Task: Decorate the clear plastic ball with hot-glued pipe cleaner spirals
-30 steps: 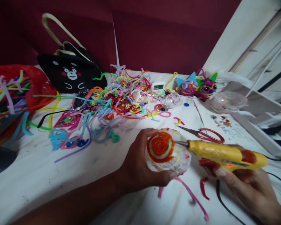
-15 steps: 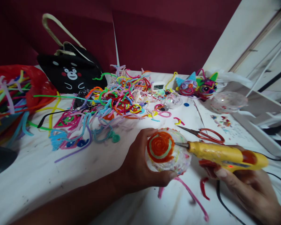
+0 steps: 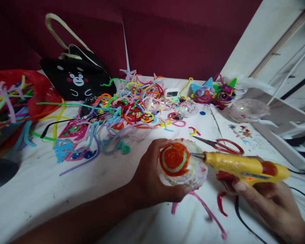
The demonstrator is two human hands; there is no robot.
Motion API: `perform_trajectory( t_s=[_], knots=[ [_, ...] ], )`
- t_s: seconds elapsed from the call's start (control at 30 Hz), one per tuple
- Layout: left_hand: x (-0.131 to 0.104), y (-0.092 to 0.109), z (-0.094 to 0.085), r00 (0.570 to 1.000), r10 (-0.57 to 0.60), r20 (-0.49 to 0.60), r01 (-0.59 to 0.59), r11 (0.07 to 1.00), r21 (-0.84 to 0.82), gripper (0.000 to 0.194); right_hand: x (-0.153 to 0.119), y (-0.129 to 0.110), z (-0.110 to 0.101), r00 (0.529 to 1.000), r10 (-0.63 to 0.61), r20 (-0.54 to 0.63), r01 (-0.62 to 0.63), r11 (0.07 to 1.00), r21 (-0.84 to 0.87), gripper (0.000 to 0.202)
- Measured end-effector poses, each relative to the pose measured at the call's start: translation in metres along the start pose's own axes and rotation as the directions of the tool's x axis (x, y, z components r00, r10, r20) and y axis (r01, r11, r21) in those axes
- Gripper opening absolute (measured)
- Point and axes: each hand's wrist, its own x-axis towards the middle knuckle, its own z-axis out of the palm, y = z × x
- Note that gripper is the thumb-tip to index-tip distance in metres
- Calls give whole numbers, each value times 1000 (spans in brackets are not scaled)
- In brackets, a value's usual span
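Observation:
My left hand [image 3: 155,176] is wrapped round a clear plastic ball [image 3: 197,173] flecked with colour. On the ball's near side sits a coiled orange pipe-cleaner disc [image 3: 174,159] with a pale green ring in it. My right hand [image 3: 264,200] grips a yellow hot glue gun [image 3: 236,164], with a small red light glowing on its body. The metal nozzle points left and meets the right edge of the disc, or nearly so; I cannot tell whether it touches. Below the ball lie a pink pipe cleaner [image 3: 209,213] and a short red piece [image 3: 221,204].
Red-handled scissors [image 3: 227,146] lie behind the glue gun. A tangled heap of pipe cleaners [image 3: 132,105] fills the back middle, beside a black bag [image 3: 76,78]. Two decorated masks [image 3: 203,93] and a clear bowl [image 3: 249,110] stand back right. The gun's black cord [image 3: 246,223] trails at right.
Almost nothing differs. The rear of the glue gun has shifted very slightly left, while the ball and my left hand keep their place.

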Motion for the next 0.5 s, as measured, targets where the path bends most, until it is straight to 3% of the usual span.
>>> perform_trajectory(
  t_s=[0.2,0.5],
  knots=[
    [1,-1,-1,1000,0,-19,0,1000,6,81,-5,6,-2,998,-54,35,54,999,-5,17],
    [1,1,-1,997,-75,-20,75,997,-19,81,-2,-10,3,989,-134,-56,129,987,-97,12]
  ],
)
